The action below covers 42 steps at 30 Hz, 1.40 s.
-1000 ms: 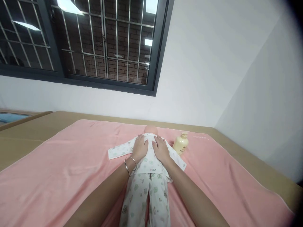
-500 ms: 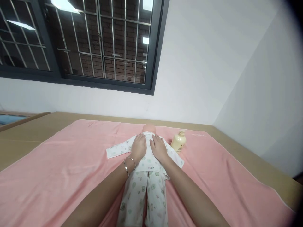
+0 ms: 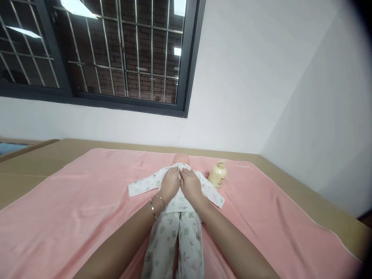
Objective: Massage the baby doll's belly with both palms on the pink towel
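Note:
A baby doll (image 3: 181,158) in white printed pajamas lies stretched out on a pink blanket (image 3: 87,193), its head toward the wall. Both sleeves spread outward, and the trouser legs run down toward me. Flat on the upper part of the pajama top (image 3: 180,203) rests my left hand (image 3: 171,182), fingers extended, a silver bracelet on its wrist. My right hand (image 3: 191,184) lies beside it on the same cloth, also flat, its fingertips close to those of the left. A cream pump bottle (image 3: 217,175) stands just right of the doll's shoulder.
The blanket covers a wooden surface (image 3: 46,164) that meets a white wall (image 3: 226,97). A dark-framed window (image 3: 186,77) with metal bars is set above. Something blue (image 3: 13,148) shows past a raised edge at the far left.
My right hand has slid inward to the left, so the two hands are now almost touching on the doll's top. The whole view has shifted slightly.

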Each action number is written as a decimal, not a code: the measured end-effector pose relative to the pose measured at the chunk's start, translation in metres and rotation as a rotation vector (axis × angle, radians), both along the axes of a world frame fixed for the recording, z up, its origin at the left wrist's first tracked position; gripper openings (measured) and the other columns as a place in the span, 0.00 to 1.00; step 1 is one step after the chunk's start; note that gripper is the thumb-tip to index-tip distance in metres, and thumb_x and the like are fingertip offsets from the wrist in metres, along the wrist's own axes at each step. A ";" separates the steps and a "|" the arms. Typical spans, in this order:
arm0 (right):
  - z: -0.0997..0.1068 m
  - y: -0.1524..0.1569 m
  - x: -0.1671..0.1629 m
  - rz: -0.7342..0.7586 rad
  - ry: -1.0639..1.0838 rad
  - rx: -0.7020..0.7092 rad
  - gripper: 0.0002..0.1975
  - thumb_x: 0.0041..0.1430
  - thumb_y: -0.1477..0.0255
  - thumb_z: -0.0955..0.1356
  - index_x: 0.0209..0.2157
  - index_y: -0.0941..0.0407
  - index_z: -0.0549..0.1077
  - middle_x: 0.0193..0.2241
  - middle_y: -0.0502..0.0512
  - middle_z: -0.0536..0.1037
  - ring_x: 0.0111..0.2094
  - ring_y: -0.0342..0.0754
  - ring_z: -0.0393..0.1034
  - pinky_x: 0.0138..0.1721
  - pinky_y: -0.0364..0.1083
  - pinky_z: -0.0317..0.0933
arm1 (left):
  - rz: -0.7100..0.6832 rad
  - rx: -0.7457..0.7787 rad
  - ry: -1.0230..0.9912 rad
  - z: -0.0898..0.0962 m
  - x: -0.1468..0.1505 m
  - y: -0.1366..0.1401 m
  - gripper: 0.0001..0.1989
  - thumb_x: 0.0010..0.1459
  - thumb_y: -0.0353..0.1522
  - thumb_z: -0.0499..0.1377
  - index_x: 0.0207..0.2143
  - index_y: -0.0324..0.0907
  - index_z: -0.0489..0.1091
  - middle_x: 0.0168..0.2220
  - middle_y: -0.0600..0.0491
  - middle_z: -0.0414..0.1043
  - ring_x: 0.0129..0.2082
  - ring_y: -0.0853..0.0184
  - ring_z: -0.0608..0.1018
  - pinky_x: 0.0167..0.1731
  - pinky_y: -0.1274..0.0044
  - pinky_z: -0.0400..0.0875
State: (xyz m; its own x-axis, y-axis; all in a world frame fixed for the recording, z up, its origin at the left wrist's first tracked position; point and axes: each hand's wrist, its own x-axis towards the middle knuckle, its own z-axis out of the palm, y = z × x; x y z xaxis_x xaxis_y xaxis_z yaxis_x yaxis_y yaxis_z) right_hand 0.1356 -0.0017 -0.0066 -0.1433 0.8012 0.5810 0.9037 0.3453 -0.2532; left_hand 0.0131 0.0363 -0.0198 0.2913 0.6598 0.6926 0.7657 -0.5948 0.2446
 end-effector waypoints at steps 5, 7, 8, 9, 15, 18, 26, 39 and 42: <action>-0.007 0.016 0.017 -0.002 0.150 -0.138 0.23 0.69 0.69 0.55 0.58 0.62 0.67 0.60 0.61 0.67 0.63 0.50 0.56 0.65 0.49 0.45 | 0.081 -0.208 -0.028 0.008 -0.003 0.002 0.18 0.62 0.27 0.46 0.51 0.33 0.68 0.51 0.40 0.72 0.54 0.58 0.72 0.58 0.67 0.64; -0.010 0.024 0.025 0.005 0.170 -0.191 0.25 0.71 0.66 0.53 0.60 0.62 0.65 0.61 0.62 0.65 0.64 0.51 0.55 0.65 0.51 0.43 | 0.086 -0.293 -0.025 0.009 -0.005 0.005 0.20 0.63 0.31 0.46 0.54 0.33 0.66 0.54 0.40 0.69 0.56 0.57 0.69 0.60 0.66 0.61; -0.011 0.026 0.029 0.003 0.171 -0.208 0.25 0.71 0.65 0.52 0.60 0.62 0.64 0.61 0.62 0.65 0.64 0.51 0.55 0.65 0.51 0.42 | 0.094 -0.336 -0.018 0.009 -0.007 0.007 0.21 0.64 0.33 0.46 0.55 0.33 0.64 0.56 0.40 0.68 0.58 0.57 0.68 0.62 0.65 0.58; -0.011 0.028 0.031 -0.002 0.166 -0.218 0.26 0.71 0.64 0.52 0.60 0.62 0.64 0.61 0.63 0.65 0.64 0.51 0.55 0.65 0.51 0.43 | 0.106 -0.382 -0.008 0.008 -0.009 0.009 0.23 0.64 0.36 0.47 0.57 0.34 0.62 0.58 0.40 0.66 0.61 0.55 0.65 0.64 0.62 0.53; -0.008 0.027 0.031 -0.061 0.096 -0.223 0.26 0.70 0.62 0.54 0.60 0.62 0.64 0.60 0.64 0.66 0.63 0.54 0.56 0.63 0.50 0.46 | 0.167 -0.588 0.045 0.007 -0.018 0.015 0.33 0.63 0.47 0.45 0.65 0.38 0.53 0.68 0.42 0.49 0.69 0.54 0.48 0.66 0.53 0.32; -0.005 0.025 0.029 -0.085 0.055 -0.252 0.27 0.70 0.63 0.53 0.61 0.64 0.62 0.62 0.65 0.62 0.64 0.56 0.54 0.63 0.51 0.44 | 0.195 -0.609 0.071 0.012 -0.016 0.009 0.32 0.64 0.47 0.43 0.65 0.38 0.53 0.69 0.43 0.47 0.69 0.52 0.48 0.65 0.52 0.34; 0.022 -0.007 0.005 -0.119 -0.076 -0.230 0.17 0.66 0.71 0.57 0.45 0.61 0.73 0.43 0.64 0.77 0.46 0.55 0.70 0.49 0.49 0.56 | 0.107 -0.325 0.167 0.040 0.003 -0.026 0.16 0.61 0.28 0.47 0.43 0.39 0.73 0.45 0.43 0.77 0.49 0.57 0.75 0.57 0.64 0.61; -0.008 0.032 0.043 -0.106 0.110 -0.304 0.25 0.71 0.62 0.51 0.58 0.58 0.66 0.61 0.61 0.66 0.63 0.56 0.54 0.64 0.59 0.38 | 0.078 -0.501 0.093 0.013 -0.029 0.023 0.27 0.68 0.44 0.40 0.53 0.35 0.66 0.57 0.39 0.68 0.59 0.54 0.68 0.58 0.66 0.59; 0.001 0.021 0.033 -0.132 0.030 -0.328 0.26 0.70 0.63 0.51 0.59 0.60 0.65 0.61 0.66 0.64 0.64 0.59 0.52 0.63 0.62 0.37 | 0.150 -0.525 0.128 0.017 -0.024 0.016 0.28 0.67 0.43 0.40 0.60 0.33 0.60 0.65 0.37 0.57 0.65 0.52 0.59 0.62 0.62 0.52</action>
